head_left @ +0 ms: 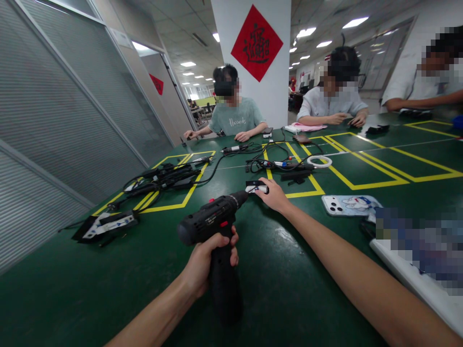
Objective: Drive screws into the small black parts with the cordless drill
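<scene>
My left hand (206, 262) is wrapped round the grip of a black cordless drill (208, 219) with red buttons. The drill's chuck points away from me and to the right. At its tip sits a small black-and-white part (252, 187), and the bit appears to reach it. My right hand (273, 194) pinches this part from its right side, fingers bent over it. The part's exact kind is too small to make out. Whether the bit touches a screw cannot be seen.
Black cables (170, 177) lie tangled at the left, near a black-and-white strip (110, 224). Ahead are more cables, a white ring (319, 161) and yellow tape outlines (379, 184) on the green table (144, 289). A phone (349, 205) lies at right. Several people sit across the table.
</scene>
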`<state>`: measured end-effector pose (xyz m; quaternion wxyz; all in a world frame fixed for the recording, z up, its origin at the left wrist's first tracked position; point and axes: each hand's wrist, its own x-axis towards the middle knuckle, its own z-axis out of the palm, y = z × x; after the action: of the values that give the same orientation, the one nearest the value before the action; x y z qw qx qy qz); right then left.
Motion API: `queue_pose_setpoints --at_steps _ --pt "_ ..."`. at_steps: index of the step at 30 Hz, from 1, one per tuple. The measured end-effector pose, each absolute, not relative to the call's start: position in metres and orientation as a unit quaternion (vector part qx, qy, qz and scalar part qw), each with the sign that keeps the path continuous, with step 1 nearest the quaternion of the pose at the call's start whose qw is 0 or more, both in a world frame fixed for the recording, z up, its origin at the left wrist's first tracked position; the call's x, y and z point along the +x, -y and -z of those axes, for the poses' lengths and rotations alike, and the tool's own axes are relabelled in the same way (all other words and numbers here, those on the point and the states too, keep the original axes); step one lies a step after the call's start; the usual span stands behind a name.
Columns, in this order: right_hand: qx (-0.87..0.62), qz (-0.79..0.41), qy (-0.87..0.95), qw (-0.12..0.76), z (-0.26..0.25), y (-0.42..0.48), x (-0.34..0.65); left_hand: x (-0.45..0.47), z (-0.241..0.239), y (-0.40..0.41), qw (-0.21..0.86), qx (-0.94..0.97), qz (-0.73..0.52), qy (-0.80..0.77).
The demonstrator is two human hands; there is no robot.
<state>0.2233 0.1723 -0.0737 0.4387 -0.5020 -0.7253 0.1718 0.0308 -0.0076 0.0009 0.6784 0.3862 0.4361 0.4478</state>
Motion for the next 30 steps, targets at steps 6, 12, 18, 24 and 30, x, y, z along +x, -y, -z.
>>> queue_pose_setpoints --at_steps 6,12,18,24,30 --pt "-0.498 -0.172 0.728 0.438 0.0738 -0.1729 0.2241 0.0300 -0.0002 0.0075 0.681 0.394 -0.443 -0.430" --pt "-0.506 -0.168 0.726 0.434 0.0743 -0.1741 0.2233 0.0308 -0.0011 0.0077 0.678 0.393 -0.444 -0.436" --pt "-0.500 -0.166 0.729 0.438 0.0740 -0.1739 0.2240 0.0305 -0.0007 0.0077 0.679 0.395 -0.443 -0.433" --pt "-0.498 -0.174 0.728 0.438 0.0741 -0.1743 0.2246 0.0302 0.0001 0.0077 0.678 0.399 -0.442 -0.430" --pt "-0.502 -0.177 0.726 0.435 0.0746 -0.1745 0.2242 0.0298 0.0003 0.0085 0.677 0.401 -0.443 -0.430"
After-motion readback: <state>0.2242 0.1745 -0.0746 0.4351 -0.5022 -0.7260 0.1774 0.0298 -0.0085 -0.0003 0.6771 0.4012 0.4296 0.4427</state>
